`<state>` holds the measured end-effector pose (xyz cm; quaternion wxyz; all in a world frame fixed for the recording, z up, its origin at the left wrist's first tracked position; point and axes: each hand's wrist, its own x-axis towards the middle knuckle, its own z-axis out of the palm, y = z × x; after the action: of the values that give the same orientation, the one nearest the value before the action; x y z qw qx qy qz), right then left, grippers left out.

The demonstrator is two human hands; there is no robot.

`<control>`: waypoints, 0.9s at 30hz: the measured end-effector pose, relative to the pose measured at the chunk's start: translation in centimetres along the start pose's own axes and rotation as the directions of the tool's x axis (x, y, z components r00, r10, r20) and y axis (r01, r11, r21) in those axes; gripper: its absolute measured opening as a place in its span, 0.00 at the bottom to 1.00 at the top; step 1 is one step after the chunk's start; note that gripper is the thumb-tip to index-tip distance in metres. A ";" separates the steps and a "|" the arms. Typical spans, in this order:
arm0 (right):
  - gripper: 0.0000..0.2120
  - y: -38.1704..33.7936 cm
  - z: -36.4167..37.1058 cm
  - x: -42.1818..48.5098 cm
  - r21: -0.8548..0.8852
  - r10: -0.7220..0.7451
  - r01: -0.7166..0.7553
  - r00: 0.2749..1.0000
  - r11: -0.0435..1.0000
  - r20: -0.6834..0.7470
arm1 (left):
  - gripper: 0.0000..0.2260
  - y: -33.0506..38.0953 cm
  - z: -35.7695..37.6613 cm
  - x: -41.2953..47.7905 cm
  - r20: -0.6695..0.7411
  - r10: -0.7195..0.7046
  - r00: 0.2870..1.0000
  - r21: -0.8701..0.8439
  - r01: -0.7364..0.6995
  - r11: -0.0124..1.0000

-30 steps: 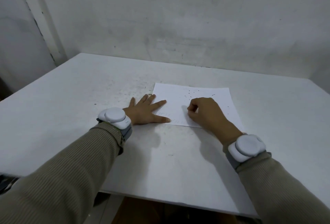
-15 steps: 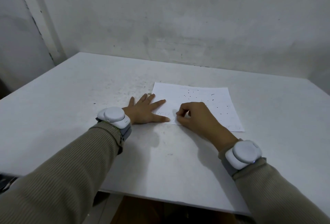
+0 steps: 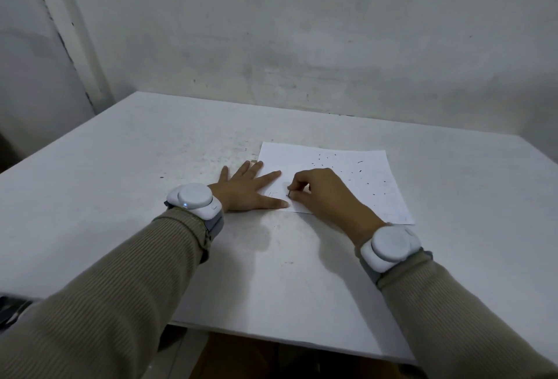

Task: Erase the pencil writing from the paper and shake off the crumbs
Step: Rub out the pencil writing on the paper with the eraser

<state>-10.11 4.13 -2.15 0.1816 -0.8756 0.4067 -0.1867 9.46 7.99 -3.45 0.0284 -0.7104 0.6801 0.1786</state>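
Our left hand [image 3: 246,190] lies flat with its fingers spread wide. The thumb and first finger press on the paper [image 3: 290,158], and the other fingers lie on the table [image 3: 151,182].

Our right hand [image 3: 323,194] is just to the right of the left one. Its fingers are curled in tight and they pinch a small eraser [image 3: 289,194]. We see only its dark tip, because the fingers hide the rest. The tip touches the paper very near the end of our left thumb.

The white paper lies flat under both hands and goes on past the right hand, away from us and out to its right. A few faint pencil marks [image 3: 273,193] show between the left thumb and first finger. Lots of little dark crumbs [image 3: 360,171] lie on the paper beyond the right hand and to its right.

We wear a round white wrist band on the left wrist [image 3: 193,199] and one on the right wrist [image 3: 391,245]. Tan ribbed sleeves [image 3: 120,288] cover our arms. A gray wall [image 3: 302,31] stands far past our hands.
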 end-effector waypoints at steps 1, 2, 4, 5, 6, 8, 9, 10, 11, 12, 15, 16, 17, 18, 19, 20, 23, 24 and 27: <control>0.04 0.3 0.0 0.6 -0.042 0.031 -0.032 0.999 0.999 -0.022 | 0.41 0.0 0.0 0.0 0.001 -0.001 1.000 -0.003 0.001 1.000; 0.04 0.4 -0.1 1.1 -0.084 0.063 -0.067 0.997 0.994 -0.043 | 0.41 0.1 -0.1 -0.1 0.003 0.000 1.000 -0.003 0.000 1.000; 0.05 0.4 -0.3 1.7 -0.124 0.087 -0.095 0.994 0.988 -0.064 | 0.40 0.1 -0.1 -0.2 0.004 -0.002 1.000 -0.006 0.002 1.000; 0.06 0.1 -0.3 1.8 -0.128 0.073 -0.079 0.996 0.989 -0.053 | 0.40 0.2 -0.2 -0.3 0.006 -0.003 1.000 -0.007 0.003 1.000; 0.06 -0.4 -0.3 1.7 -0.118 0.043 -0.046 0.999 0.992 -0.026 | 0.40 0.2 -0.2 -0.3 0.007 -0.004 1.000 -0.006 0.004 1.000; 0.05 -1.2 -0.2 1.3 -0.054 -0.014 0.016 0.998 0.998 0.053 | 0.40 0.3 -0.2 -0.3 0.008 -0.006 1.000 0.006 0.006 1.000; 0.04 -1.3 -0.2 1.1 -0.021 -0.022 0.024 0.995 0.999 0.093 | 0.40 0.3 -0.1 -0.2 0.008 -0.006 1.000 0.015 0.005 1.000; 0.03 -1.3 -0.3 1.1 -0.004 -0.028 0.029 0.993 1.000 0.116 | 0.40 0.3 -0.1 -0.1 0.005 -0.006 1.000 0.024 0.006 1.000; 0.03 -1.2 -0.5 1.2 -0.004 -0.033 0.034 0.992 0.999 0.121 | 0.40 0.2 -0.1 -0.1 0.002 -0.004 1.000 0.029 0.004 1.000; 0.03 -0.9 -0.5 1.4 -0.011 -0.034 0.035 0.993 0.999 0.110 | 0.40 0.2 -0.1 -0.1 0.001 -0.002 1.000 0.027 0.002 1.000; 0.04 -0.4 -0.5 2.0 -0.054 0.004 -0.002 1.000 0.999 0.027 | 0.40 0.1 0.0 0.0 -0.002 0.001 1.000 0.012 -0.001 1.000; 0.04 -0.5 -0.4 2.1 -0.073 0.006 -0.006 1.000 0.997 0.008 | 0.41 0.1 0.0 0.0 -0.004 0.000 1.000 0.013 0.000 1.000; 0.04 -0.6 -0.2 2.0 -0.088 0.001 -0.001 1.000 0.996 0.000 | 0.41 0.1 0.0 0.0 -0.003 -0.002 1.000 0.012 0.002 1.000; 0.04 -0.8 -0.1 1.8 -0.090 -0.011 0.011 1.000 0.996 0.004 | 0.41 0.1 0.0 0.0 -0.001 -0.003 1.000 0.010 0.003 1.000; 0.04 -0.9 -0.1 1.6 -0.071 -0.022 0.024 1.000 0.997 0.021 | 0.41 0.1 -0.1 0.0 -0.001 -0.004 1.000 0.008 0.004 1.000; 0.04 -1.0 -0.1 1.3 -0.040 -0.027 0.029 0.998 0.999 0.051 | 0.41 0.1 -0.1 0.0 0.001 -0.002 1.000 0.007 0.002 1.000; 0.03 -0.9 -0.4 1.1 0.010 -0.028 0.027 0.994 1.000 0.109 | 0.41 0.2 -0.1 -0.1 0.004 0.001 1.000 0.005 -0.001 1.000; 0.03 -0.8 -0.4 1.3 0.001 -0.025 0.025 0.995 1.000 0.097 | 0.41 0.2 -0.1 -0.2 0.005 0.001 1.000 0.000 -0.001 1.000; 0.04 -0.9 0.1 2.1 -0.053 0.020 -0.019 1.000 0.998 0.015 | 0.39 0.1 -0.1 -0.2 -0.001 0.005 1.000 0.004 -0.005 1.000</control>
<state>-8.22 3.02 -1.43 0.1633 -0.8775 0.4186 -0.1675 9.33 8.18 -3.31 0.0289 -0.7088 0.6822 0.1770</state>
